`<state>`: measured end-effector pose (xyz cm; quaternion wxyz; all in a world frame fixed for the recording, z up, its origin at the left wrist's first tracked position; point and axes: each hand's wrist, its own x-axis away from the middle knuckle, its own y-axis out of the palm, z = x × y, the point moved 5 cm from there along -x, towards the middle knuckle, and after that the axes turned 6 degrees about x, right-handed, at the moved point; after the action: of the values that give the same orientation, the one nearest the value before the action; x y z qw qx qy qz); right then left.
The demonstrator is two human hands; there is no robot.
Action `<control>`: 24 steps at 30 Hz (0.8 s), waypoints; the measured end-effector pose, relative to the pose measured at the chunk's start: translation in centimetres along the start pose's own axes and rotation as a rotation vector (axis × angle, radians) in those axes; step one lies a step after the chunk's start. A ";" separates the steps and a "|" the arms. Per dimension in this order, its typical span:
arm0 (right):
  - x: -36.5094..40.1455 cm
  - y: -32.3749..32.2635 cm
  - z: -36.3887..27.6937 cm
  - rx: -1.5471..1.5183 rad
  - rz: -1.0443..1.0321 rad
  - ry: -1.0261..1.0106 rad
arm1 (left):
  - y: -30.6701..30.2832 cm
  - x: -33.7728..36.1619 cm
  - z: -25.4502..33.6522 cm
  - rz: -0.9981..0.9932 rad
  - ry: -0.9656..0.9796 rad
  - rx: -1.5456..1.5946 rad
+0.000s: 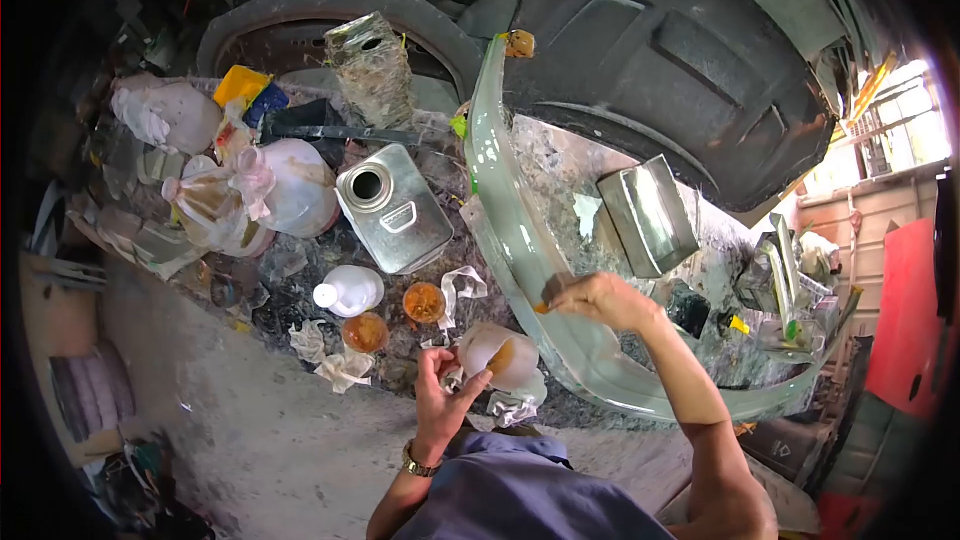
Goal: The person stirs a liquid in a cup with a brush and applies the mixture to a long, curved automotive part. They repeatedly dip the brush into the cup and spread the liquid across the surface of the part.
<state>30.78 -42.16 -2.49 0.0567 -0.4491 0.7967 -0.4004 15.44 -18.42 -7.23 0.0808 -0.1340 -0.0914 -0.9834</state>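
Observation:
My left hand (447, 395) is closed around the side of a translucent plastic cup (513, 365), which is tilted and has an amber patch showing on it. In my right hand (610, 302) is a small brush (554, 288), mostly hidden by the fingers, its dark end at the surface of a long curved moulded part (525, 230). That part is glossy, pale green and wet-looking. Left of the cup stand an amber-filled small cup (424, 302) and a second amber cup (366, 333), with a white bottle (355, 292) beside them.
A large metal can (398, 212) stands behind the bottle, near bag-covered containers (290, 187). To the right lies a rectangular metal tin (650, 218). A black hood-like panel (680, 70) leans at the back. Crumpled wipes (343, 368) lie along the stained table's front edge.

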 end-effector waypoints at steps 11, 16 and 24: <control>-12.3 -7.4 3.0 -0.254 0.563 0.044 | -0.2 1.4 1.5 0.063 -0.015 0.037; -12.1 -4.0 5.3 -0.448 0.888 0.177 | -0.7 1.7 0.5 0.024 0.022 -0.019; -7.5 -0.8 2.1 -0.317 0.755 0.278 | 0.0 2.2 0.7 0.008 0.027 -0.022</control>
<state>36.69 -37.84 -5.37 0.0214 -0.0710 0.9569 -0.2808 13.50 -18.61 -5.89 0.0846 -0.1222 -0.0787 -0.9858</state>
